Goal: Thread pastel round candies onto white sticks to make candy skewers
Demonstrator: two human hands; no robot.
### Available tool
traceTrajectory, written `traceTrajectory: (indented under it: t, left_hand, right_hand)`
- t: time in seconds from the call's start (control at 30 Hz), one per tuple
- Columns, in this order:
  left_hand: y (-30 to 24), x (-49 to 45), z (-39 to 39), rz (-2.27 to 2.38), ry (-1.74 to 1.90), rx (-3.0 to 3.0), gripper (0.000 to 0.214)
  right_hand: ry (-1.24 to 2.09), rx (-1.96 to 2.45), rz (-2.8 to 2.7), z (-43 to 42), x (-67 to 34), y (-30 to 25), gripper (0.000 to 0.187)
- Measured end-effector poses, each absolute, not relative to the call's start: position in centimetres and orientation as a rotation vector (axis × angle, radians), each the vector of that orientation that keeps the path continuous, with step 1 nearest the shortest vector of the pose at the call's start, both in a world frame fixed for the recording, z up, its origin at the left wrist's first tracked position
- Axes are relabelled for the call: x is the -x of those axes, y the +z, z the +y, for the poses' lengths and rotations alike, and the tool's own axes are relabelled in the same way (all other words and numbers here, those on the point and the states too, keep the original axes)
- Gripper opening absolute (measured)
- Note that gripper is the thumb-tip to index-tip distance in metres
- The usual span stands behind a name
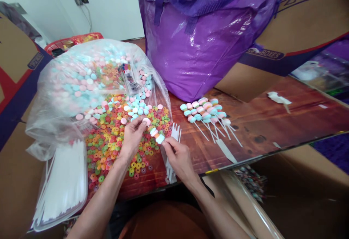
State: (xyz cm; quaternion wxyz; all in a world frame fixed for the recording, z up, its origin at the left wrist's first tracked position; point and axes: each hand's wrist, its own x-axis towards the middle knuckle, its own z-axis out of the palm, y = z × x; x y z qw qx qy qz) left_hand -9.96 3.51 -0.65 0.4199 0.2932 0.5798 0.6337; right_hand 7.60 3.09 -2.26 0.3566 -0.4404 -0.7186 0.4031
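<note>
My left hand (132, 137) pinches a pink round candy (147, 121) at the upper end of a white stick. My right hand (177, 155) grips the lower end of that candy skewer (156, 133), which carries a few pastel candies. Both hands hover over a heap of loose ring candies (114, 140) spilling from a big clear plastic bag (81, 79). To the right, several finished candy skewers (207, 113) lie fanned out on the wooden table (272, 122).
A purple zip bag (201, 39) stands at the back of the table. A clear pack of white sticks (64, 184) lies at the left front, more sticks (174, 133) lie by my right hand. Cardboard boxes (300, 24) surround the table; a red basket (73, 40) sits behind.
</note>
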Motion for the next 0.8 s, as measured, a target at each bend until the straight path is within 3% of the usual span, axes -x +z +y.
traceTrajectory:
  t: [0.6, 0.8]
  left_hand:
    - [-0.6, 8.5, 3.2, 1.532, 1.677, -0.804, 0.023]
    - [-0.9, 8.7, 2.4, 1.693, 1.622, -1.099, 0.022]
  right_hand:
    - [1.103, 1.157, -1.772, 2.7, -6.3, -2.1, 0.026]
    - [1.151, 1.165, -1.714, 2.5, -5.7, -1.8, 0.027]
